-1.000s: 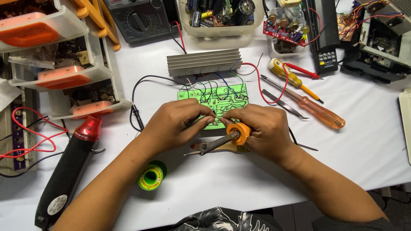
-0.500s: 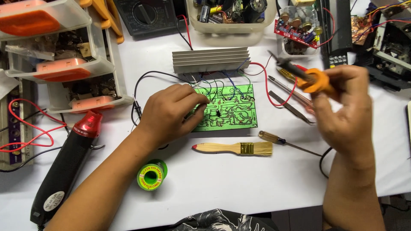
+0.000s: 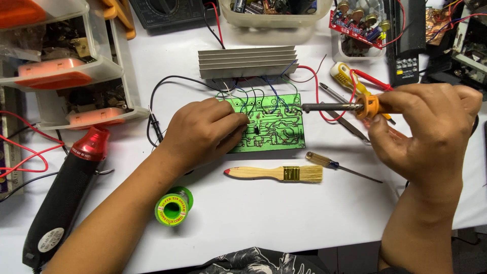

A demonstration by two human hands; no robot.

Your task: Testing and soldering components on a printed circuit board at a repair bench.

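A green circuit board (image 3: 278, 127) lies flat on the white table, wired to a ribbed aluminium heat sink (image 3: 247, 62) behind it. My left hand (image 3: 205, 133) rests on the board's left part, fingertips pressing near its middle. My right hand (image 3: 431, 129) is raised to the right of the board and grips the orange handle of a soldering iron (image 3: 340, 106). The iron lies level, its metal tip pointing left at the board's right edge. In front of the board lie a wooden-handled brush (image 3: 276, 173) and a small screwdriver (image 3: 341, 166).
A green solder spool (image 3: 173, 205) and a black heat gun with a red nozzle (image 3: 66, 190) sit at the left front. Clear drawer bins with orange parts (image 3: 66, 76) stand at the left. Screwdrivers (image 3: 350, 81), a red component board (image 3: 355, 25) and a parts tub (image 3: 274, 12) crowd the back.
My right hand has lifted the soldering iron away to the right of the board and levelled it, tip pointing left. The brush now lies uncovered in front of the board. My left hand stays on the board.
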